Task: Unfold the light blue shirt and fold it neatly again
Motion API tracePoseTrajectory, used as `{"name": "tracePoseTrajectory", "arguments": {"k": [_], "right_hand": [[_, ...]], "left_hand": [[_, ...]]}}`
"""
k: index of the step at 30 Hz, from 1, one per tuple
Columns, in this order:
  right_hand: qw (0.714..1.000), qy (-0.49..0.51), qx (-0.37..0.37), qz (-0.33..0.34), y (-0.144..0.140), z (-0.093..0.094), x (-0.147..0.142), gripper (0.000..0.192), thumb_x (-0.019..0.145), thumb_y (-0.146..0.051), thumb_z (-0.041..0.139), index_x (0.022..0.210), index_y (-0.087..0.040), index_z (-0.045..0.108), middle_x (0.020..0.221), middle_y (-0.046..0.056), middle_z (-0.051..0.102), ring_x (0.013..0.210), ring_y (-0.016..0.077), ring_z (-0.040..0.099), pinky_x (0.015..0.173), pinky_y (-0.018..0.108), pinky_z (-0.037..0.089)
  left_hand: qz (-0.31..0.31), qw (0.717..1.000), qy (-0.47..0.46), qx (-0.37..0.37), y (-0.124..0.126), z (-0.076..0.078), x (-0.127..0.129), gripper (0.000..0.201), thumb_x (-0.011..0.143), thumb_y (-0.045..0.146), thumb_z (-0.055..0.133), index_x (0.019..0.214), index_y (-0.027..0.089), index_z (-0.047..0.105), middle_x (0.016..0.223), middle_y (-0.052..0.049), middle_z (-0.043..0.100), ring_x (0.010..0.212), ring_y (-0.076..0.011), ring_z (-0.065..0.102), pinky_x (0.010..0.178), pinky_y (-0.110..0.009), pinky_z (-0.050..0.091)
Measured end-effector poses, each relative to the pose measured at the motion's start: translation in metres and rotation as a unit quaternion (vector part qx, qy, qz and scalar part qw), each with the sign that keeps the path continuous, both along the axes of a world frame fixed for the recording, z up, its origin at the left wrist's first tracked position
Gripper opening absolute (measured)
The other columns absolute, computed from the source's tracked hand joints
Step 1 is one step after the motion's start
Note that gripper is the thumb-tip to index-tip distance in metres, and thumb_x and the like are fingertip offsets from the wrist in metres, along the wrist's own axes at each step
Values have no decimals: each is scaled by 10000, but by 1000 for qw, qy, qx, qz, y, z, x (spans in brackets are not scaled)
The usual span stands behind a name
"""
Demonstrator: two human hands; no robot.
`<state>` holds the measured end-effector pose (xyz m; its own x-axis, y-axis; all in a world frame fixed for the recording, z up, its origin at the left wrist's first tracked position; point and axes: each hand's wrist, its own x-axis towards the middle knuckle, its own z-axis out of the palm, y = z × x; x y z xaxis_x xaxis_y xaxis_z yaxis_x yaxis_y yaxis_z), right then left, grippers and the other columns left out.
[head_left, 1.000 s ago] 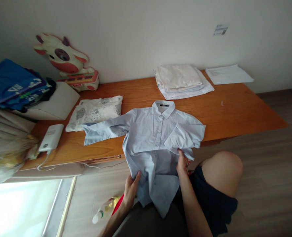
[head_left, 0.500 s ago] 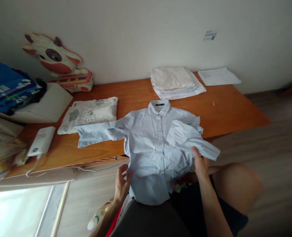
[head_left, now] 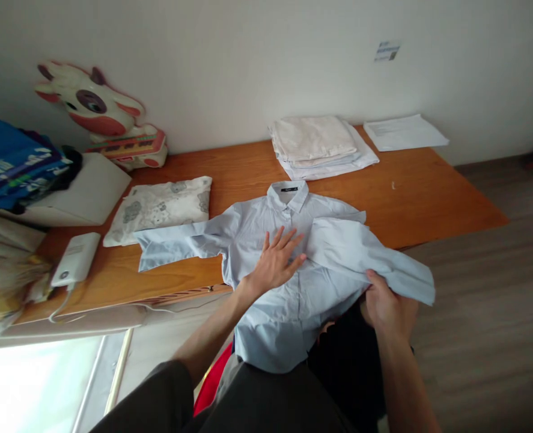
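A light blue button-up shirt (head_left: 266, 307) lies front up on the wooden table, its collar toward the wall and its hem hanging over the near edge against my lap. One sleeve stretches out to the left. Over the middle of the shirt front, my left hand (head_left: 276, 261) is flat with its fingers spread. My right hand (head_left: 387, 307) grips the lower edge of the other sleeve (head_left: 365, 249), which is folded across the shirt's right side, its cuff end sticking out past the table edge.
A folded patterned cloth (head_left: 167, 207) lies left of the collar. Folded pale clothes (head_left: 315, 141) and papers (head_left: 404, 132) are by the wall. At the left stand a cow toy keyboard (head_left: 126, 147), a white box (head_left: 99, 192) and a white power bank (head_left: 77, 258) with a cable.
My left hand has moved from the shirt's left side edge up onto its front, fingers spreading. My right hand has shifted right and down, drawing the sleeve out longer and flatter.
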<state>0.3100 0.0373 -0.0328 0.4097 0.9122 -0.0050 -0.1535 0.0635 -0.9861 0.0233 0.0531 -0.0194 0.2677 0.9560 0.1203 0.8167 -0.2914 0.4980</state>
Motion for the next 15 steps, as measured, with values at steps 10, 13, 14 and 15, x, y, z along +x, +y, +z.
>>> {"name": "tracePoseTrajectory", "arguments": {"k": [10, 13, 14, 15], "right_hand": [[996, 36, -81, -12, 17, -3, 2, 529, 873, -609, 848, 1234, -231, 771, 1327, 77, 790, 1384, 301, 680, 1222, 487, 550], [990, -8, -137, -24, 2, -44, 20, 643, 854, -703, 833, 1282, -227, 765, 1464, 80, 735, 1514, 325, 573, 1339, 523, 405], [988, -26, -151, -18, -3, -53, 24, 657, 849, -715, 833, 1293, -236, 768, 1498, 72, 717, 1546, 327, 538, 1374, 525, 338], [985, -44, -165, -8, -6, -58, 27, 647, 844, -714, 840, 1290, -249, 777, 1509, 61, 711, 1563, 327, 518, 1394, 519, 291]], "left_hand": [[-21, 985, -159, 59, 53, -31, 10, 443, 1101, 486, 580, 1459, 250, 688, 1579, -117, 649, 1561, -376, 497, 1314, -694, 284], [162, 905, -390, 51, -19, -32, 30, 317, 1117, 468, 537, 1116, 236, 752, 1023, -67, 773, 942, -229, 727, 917, -411, 583], [214, 872, -439, 27, -50, -35, 42, 333, 1116, 485, 519, 1057, 242, 739, 883, -41, 733, 775, -201, 673, 772, -356, 562], [208, 863, -460, -29, -81, -41, 55, 334, 1105, 491, 532, 1007, 246, 736, 813, -30, 705, 707, -194, 636, 706, -336, 535]]}}
